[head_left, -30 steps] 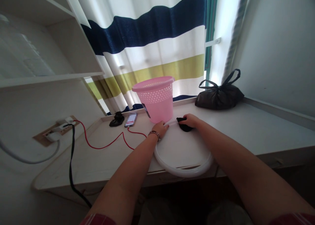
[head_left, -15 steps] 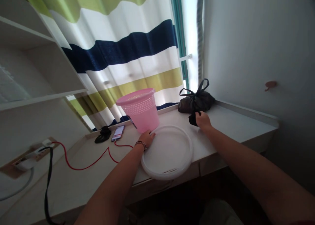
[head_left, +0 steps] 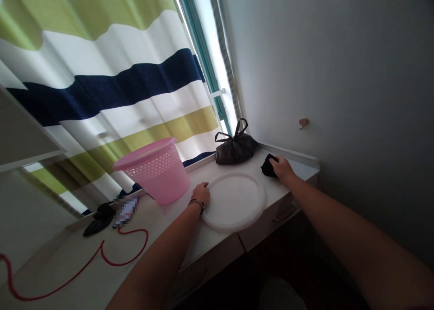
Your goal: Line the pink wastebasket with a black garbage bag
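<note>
Left hand: fingers are gripping the white ring by its left rim | ring is lying on the table, likely light, stiff, slick; rim suiting grasp | right hand: fingers are pinching a black bundle, seemingly soft, light, best bunched

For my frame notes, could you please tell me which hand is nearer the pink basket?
Left: the left hand is beside the pink basket; the right hand is farther off, across the white ring.

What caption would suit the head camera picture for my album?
Left hand at the edge of a white ring, right hand grasping a black bundle, pink basket nearby.
</note>
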A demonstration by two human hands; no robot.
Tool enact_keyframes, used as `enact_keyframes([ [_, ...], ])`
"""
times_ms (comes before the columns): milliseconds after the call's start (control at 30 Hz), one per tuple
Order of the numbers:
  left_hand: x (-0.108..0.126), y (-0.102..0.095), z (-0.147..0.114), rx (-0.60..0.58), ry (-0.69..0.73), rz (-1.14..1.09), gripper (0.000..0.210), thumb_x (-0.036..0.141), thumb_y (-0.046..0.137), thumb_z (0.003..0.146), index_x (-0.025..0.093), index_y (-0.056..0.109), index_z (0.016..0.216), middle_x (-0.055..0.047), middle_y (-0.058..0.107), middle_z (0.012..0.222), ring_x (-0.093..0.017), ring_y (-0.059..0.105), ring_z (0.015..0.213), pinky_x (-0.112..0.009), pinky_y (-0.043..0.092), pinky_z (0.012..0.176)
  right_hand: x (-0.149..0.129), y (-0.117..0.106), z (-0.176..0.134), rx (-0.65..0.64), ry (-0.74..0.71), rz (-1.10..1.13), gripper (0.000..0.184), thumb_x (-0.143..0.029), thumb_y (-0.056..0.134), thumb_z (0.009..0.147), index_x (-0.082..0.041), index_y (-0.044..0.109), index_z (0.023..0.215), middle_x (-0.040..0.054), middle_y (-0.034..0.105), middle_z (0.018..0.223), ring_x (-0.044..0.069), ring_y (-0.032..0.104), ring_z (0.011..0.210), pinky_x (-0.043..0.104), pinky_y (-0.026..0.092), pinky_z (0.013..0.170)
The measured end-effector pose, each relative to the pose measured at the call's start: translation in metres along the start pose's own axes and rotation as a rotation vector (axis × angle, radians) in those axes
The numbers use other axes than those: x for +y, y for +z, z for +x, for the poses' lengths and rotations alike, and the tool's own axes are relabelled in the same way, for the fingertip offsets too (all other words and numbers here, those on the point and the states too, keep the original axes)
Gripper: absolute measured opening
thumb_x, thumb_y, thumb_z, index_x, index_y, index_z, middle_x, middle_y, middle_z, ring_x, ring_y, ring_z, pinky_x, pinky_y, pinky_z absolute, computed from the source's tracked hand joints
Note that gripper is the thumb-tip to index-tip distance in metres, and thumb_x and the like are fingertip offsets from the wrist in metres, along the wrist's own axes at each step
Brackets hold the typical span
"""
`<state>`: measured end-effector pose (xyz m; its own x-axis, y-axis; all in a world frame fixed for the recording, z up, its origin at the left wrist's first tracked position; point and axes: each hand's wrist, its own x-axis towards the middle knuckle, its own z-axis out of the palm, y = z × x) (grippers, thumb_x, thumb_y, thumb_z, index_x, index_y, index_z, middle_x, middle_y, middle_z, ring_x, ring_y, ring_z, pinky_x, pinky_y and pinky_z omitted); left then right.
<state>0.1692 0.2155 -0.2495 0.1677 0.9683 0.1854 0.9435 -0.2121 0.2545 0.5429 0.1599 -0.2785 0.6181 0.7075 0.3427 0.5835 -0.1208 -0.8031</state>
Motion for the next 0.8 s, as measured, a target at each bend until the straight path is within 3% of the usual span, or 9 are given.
enact_keyframes([
  [167,0.053,0.022,0.019,-0.017,0.003,-0.030,0.044,0.025,0.039,0.092,0.026,0.051,0.134,-0.010,0.057,0.135,-0.025,0.053,0.124,-0.038,0.043,0.098,-0.006,-0.002,-0.004,-0.093,-0.070,0.078,0.031,-0.041,0.056,0.080,-0.015,0.064,0.096,0.0083,0.069,0.094,0.020,0.061,0.083,0.026,0.044,0.074],
  [300,0.087,0.029,0.028,-0.047,-0.056,-0.063,0.047,0.024,0.042,0.089,0.033,0.048,0.135,-0.010,0.056,0.135,-0.030,0.053,0.122,-0.045,0.043,0.095,-0.005,-0.009,-0.006,-0.051,-0.083,0.100,0.029,-0.038,0.056,0.080,-0.017,0.065,0.097,0.0069,0.070,0.095,0.020,0.062,0.085,0.026,0.045,0.076],
  [433,0.111,0.033,0.037,-0.048,-0.107,-0.114,0.048,0.026,0.045,0.087,0.029,0.049,0.134,-0.017,0.055,0.134,-0.038,0.050,0.124,-0.057,0.039,0.095,-0.003,-0.015,-0.007,-0.062,-0.093,-0.010,0.027,-0.037,0.052,0.083,-0.020,0.069,0.096,0.0068,0.071,0.095,0.021,0.062,0.087,0.028,0.045,0.077],
  [500,0.117,0.034,0.041,-0.038,-0.110,-0.169,0.045,0.028,0.044,0.088,0.025,0.051,0.133,-0.018,0.056,0.133,-0.037,0.050,0.124,-0.057,0.038,0.096,-0.002,-0.015,-0.007,-0.081,-0.129,-0.139,0.028,-0.038,0.056,0.080,-0.020,0.071,0.097,0.0085,0.071,0.098,0.024,0.061,0.095,0.030,0.044,0.082],
  [600,0.114,0.033,0.040,-0.027,-0.060,-0.302,0.041,0.032,0.043,0.092,0.022,0.051,0.130,-0.014,0.059,0.130,-0.028,0.054,0.121,-0.045,0.041,0.098,-0.002,-0.011,-0.008,-0.076,-0.181,-0.319,0.032,-0.037,0.061,0.076,-0.020,0.074,0.099,0.0117,0.070,0.100,0.028,0.058,0.104,0.035,0.042,0.087],
  [667,0.101,0.029,0.033,-0.017,-0.011,-0.396,0.040,0.035,0.043,0.094,0.018,0.053,0.128,-0.013,0.061,0.128,-0.022,0.057,0.118,-0.035,0.044,0.097,-0.001,-0.009,-0.008,-0.046,-0.175,-0.368,0.034,-0.037,0.059,0.076,-0.018,0.074,0.101,0.0139,0.070,0.098,0.029,0.059,0.102,0.035,0.042,0.085],
  [800,0.036,0.008,-0.002,-0.035,0.147,-0.544,0.035,0.036,0.053,0.091,0.015,0.060,0.118,-0.011,0.066,0.119,-0.018,0.062,0.106,-0.028,0.048,0.091,0.007,-0.012,-0.007,-0.004,-0.109,-0.448,0.037,-0.039,0.058,0.076,-0.017,0.074,0.101,0.0212,0.070,0.095,0.032,0.061,0.091,0.041,0.041,0.073],
])
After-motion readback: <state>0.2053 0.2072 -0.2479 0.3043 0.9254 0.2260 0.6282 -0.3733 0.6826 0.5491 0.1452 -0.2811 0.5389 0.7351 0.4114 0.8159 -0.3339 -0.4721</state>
